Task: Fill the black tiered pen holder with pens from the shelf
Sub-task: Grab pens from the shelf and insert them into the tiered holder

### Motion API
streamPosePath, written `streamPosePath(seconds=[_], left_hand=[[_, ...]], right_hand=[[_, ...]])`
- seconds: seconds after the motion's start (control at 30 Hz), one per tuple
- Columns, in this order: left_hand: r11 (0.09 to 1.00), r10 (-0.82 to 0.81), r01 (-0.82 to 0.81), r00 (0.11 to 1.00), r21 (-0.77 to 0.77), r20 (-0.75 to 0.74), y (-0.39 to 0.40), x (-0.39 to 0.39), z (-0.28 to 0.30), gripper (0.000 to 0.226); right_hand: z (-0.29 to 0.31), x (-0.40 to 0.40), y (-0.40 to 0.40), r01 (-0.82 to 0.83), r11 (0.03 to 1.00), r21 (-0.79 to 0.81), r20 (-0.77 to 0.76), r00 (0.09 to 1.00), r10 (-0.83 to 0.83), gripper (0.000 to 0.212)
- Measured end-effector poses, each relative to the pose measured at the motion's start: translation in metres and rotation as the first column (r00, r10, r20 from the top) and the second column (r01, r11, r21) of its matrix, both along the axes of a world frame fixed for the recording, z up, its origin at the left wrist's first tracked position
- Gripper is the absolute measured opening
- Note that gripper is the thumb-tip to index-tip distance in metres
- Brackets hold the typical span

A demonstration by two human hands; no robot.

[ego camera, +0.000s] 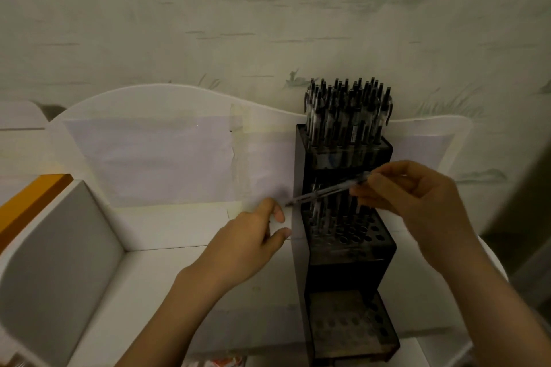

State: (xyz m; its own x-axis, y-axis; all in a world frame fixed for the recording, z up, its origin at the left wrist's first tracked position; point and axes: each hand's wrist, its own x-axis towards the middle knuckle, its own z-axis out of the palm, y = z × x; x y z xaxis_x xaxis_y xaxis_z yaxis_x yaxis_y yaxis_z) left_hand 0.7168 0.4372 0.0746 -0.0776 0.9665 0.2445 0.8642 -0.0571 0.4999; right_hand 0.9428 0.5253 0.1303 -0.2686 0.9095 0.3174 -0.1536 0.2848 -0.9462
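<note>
The black tiered pen holder (346,256) stands on the white shelf, right of centre. Its top tier is packed with several black-capped pens (347,110). A few pens stand in the left holes of the middle tier, and the bottom tier shows only bare holes. My right hand (417,199) pinches a clear pen (328,191) that lies slanted across the front of the middle tier, tip pointing left and down. My left hand (253,238) sits just left of the holder, fingers apart, fingertips close to the pen's tip, holding nothing.
A white shelf (179,292) carries everything, with a curved white back panel (167,152) behind and a white side divider (59,262) at left. An orange edge (32,202) shows at far left. A painted wall rises behind.
</note>
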Motion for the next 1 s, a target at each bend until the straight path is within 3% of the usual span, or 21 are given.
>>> streamPosePath(seconds=[0.07,0.17,0.27,0.33,0.67,0.9,1.0], left_hand=[[1.0,0.001,-0.001,1.0,-0.016,0.003,-0.002,-0.001,-0.001,0.019],[0.999,-0.007,0.008,1.0,-0.031,0.018,-0.001,-0.001,-0.002,0.02],[0.998,-0.021,0.024,0.998,-0.057,0.052,0.0,0.0,-0.002,0.019],[0.997,-0.024,0.03,0.997,-0.067,0.077,-0.001,-0.001,-0.002,0.021],[0.985,-0.059,0.087,0.982,-0.152,0.181,-0.007,0.001,0.004,0.024],[0.978,-0.075,0.088,0.994,-0.187,0.077,-0.011,-0.001,0.008,0.02],[0.979,-0.072,0.083,0.995,-0.185,0.068,-0.01,-0.002,0.008,0.029]], right_hand=[[0.004,0.003,0.002,0.08,0.994,0.068,0.006,0.997,-0.081,0.002],[0.002,0.0,0.004,0.176,0.949,0.263,0.155,0.963,-0.222,0.006],[-0.004,-0.007,0.005,0.187,0.861,0.472,0.286,0.892,-0.351,0.009],[-0.007,-0.012,0.007,0.163,0.835,0.525,0.305,0.88,-0.364,0.008],[-0.022,-0.031,0.018,0.033,0.812,0.582,0.41,0.851,-0.329,0.009],[-0.035,-0.036,0.019,0.008,0.855,0.518,0.444,0.852,-0.277,0.011],[-0.037,-0.034,0.024,0.013,0.871,0.49,0.486,0.826,-0.286,0.01]])
